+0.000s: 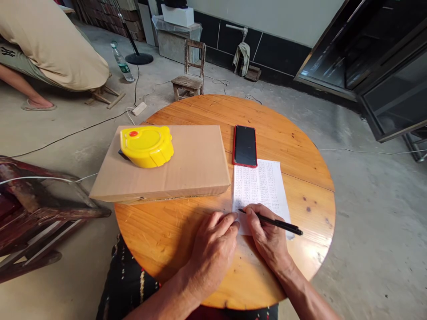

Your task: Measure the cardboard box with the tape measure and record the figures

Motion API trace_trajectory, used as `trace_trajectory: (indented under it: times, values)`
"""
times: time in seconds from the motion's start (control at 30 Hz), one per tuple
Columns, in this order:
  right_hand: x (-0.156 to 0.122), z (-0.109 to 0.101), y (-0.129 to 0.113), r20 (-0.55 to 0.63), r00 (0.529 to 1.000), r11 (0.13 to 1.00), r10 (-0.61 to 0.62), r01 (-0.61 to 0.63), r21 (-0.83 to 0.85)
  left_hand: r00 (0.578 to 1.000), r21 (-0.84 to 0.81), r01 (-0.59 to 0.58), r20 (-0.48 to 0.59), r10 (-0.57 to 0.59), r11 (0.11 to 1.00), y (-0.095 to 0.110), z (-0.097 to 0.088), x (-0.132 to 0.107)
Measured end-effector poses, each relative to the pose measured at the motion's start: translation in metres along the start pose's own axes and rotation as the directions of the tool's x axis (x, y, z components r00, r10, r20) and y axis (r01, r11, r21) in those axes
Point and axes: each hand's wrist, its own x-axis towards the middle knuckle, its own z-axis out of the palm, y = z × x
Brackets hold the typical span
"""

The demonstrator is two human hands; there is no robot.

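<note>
A black pen (278, 223) is pinched in my right hand (271, 240), its tip on the lower left part of a white sheet of paper (267, 186). Rows of small handwritten characters cover the upper part of the sheet. My left hand (216, 244) rests on the table with its fingers curled together, the fingertips pressing on the sheet's lower left edge. A phone (245, 146) in a red case lies screen up and dark, over the sheet's top edge.
The round wooden table (293, 146) also bears a cardboard box (196, 164) with a yellow tape measure-shaped case (147, 144) on top. Beyond are a small wooden chair (190, 80), a water bottle (122, 62) and floor cables. A seated person (56, 44) is at the upper left.
</note>
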Motion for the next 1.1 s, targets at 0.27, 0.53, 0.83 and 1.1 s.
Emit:
trace_trajectory:
  times: [0.27, 0.53, 0.83, 1.1]
  values:
    - [-0.0002, -0.0013, 0.0018, 0.032, 0.999, 1.0, 0.005, -0.006, 0.01, 1.0, -0.002, 0.001, 0.012, -0.001, 1.0, -0.0022, 0.0023, -0.0009]
    - [-0.0004, -0.001, 0.0029, 0.016, 1.0, 1.0, 0.004, -0.004, 0.009, 1.0, 0.004, 0.012, 0.02, -0.012, 1.0, -0.0018, 0.0012, 0.0003]
    - [-0.0025, -0.0015, 0.0049, -0.027, 0.998, 0.996, 0.06, -0.059, 0.06, 1.0, -0.005, 0.005, 0.0, -0.005, 1.0, -0.0001, -0.0009, 0.0022]
    - [-0.0021, -0.0013, 0.0048, -0.016, 0.999, 0.999, 0.05, -0.049, 0.019, 1.0, 0.0, 0.013, -0.008, -0.013, 1.0, -0.0017, 0.0003, 0.0022]
